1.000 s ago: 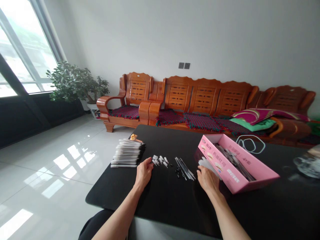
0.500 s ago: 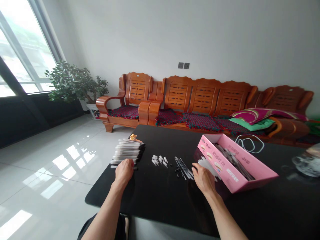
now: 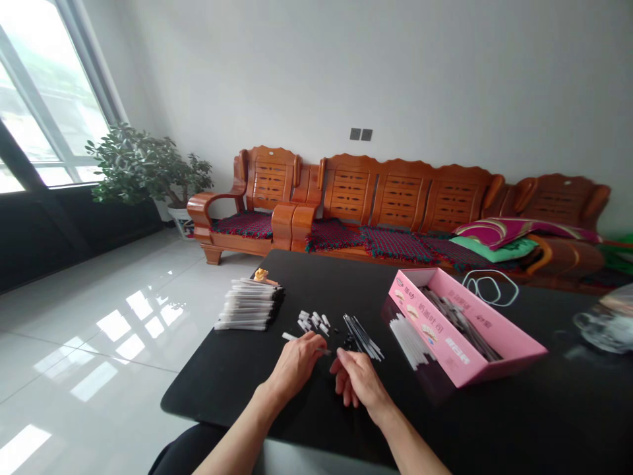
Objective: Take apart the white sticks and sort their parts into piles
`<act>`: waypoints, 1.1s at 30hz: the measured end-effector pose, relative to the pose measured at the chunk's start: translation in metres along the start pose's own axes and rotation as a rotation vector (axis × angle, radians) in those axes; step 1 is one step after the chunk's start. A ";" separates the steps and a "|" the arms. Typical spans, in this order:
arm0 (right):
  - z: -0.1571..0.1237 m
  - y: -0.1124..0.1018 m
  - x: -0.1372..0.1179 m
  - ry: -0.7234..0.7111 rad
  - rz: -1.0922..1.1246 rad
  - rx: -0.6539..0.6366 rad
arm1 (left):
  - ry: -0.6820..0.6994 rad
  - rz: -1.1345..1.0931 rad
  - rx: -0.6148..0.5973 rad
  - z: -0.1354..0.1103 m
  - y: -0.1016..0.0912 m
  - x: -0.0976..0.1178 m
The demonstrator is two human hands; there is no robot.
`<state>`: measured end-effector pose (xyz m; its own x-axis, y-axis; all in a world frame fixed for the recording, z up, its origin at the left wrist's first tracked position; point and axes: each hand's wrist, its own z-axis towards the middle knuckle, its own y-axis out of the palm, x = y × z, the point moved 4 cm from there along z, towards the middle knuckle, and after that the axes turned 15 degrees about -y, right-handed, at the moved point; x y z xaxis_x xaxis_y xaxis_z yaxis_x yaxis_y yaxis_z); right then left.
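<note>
Tube: I see a white tube [image 3: 289, 336] held just above the table [image 3: 494, 422], in front of the caps, its ends sticking out on both sides of my left fingers.
Left hand: the left hand [image 3: 297, 363] is closed round the tube in a fingertip pinch, palm down, knuckles up, forearm running in from the lower left.
Why held so: I judge the tube is kept about level and across the body so that its inner end points at the other hand.
Right hand: the right hand [image 3: 359, 381] sits just beside the left, fingers curled down and in, tips close to the tube's end. I cannot tell whether it pinches anything small.
Refills: thin black refills [image 3: 363, 333] lie fanned just beyond the right hand, with a few tiny black tips [image 3: 346, 342] beside them.
Caps: short white caps [image 3: 312, 321] are scattered just beyond the left hand.
Pens: a neat stack of pens [image 3: 250, 307] lies at the table's left edge, well clear of the loose parts.
Box: a pink box [image 3: 465, 349] lies open to the right, with spare tubes [image 3: 413, 340] against its near wall.
Why laid so: each kind of part has its own heap, all within reach of both hands, as I read it.
</note>
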<state>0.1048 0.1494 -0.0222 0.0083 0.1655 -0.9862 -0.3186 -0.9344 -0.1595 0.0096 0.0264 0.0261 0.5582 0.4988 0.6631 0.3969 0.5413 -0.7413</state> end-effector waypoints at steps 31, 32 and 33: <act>-0.002 0.005 -0.015 -0.030 0.383 0.002 | -0.432 -1.298 -0.183 0.013 0.020 -0.029; -0.002 0.004 -0.015 -0.036 0.384 0.007 | -0.426 -1.294 -0.181 0.013 0.020 -0.028; -0.002 0.004 -0.015 -0.038 0.386 0.015 | -0.422 -1.291 -0.181 0.013 0.019 -0.027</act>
<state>0.1055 0.1427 -0.0077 -0.1500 -0.1852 -0.9712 -0.3052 -0.9256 0.2237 -0.0078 0.0322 -0.0050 -0.5269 -0.1046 0.8435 0.5676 0.6954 0.4408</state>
